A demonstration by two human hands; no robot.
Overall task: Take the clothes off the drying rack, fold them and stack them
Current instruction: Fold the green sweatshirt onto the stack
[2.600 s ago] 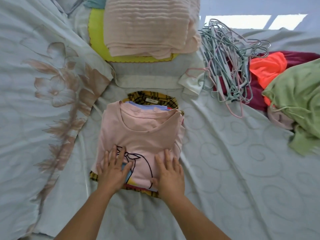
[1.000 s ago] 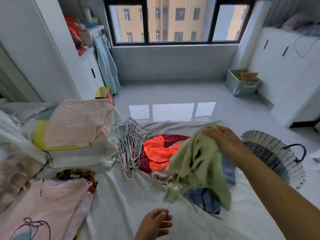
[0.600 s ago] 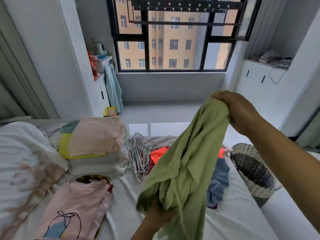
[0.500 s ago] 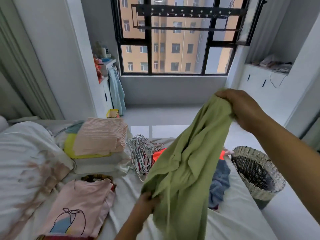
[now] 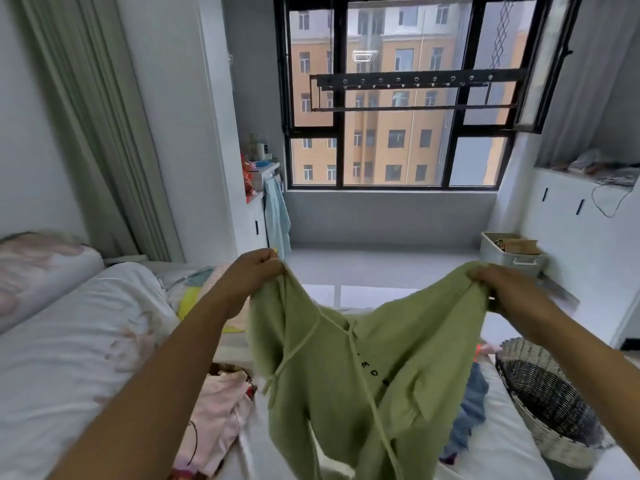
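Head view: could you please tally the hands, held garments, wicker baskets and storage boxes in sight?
Hands: 2, left hand and right hand
Held garments: 1, green garment
Wicker baskets: 1, wicker basket
Storage boxes: 1, storage box
Total: 5

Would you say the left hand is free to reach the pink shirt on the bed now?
Probably not yet: the left hand grips one top corner of the green garment, the right hand the other. The pink shirt lies uncovered below the left forearm, so letting go would likely suffice.
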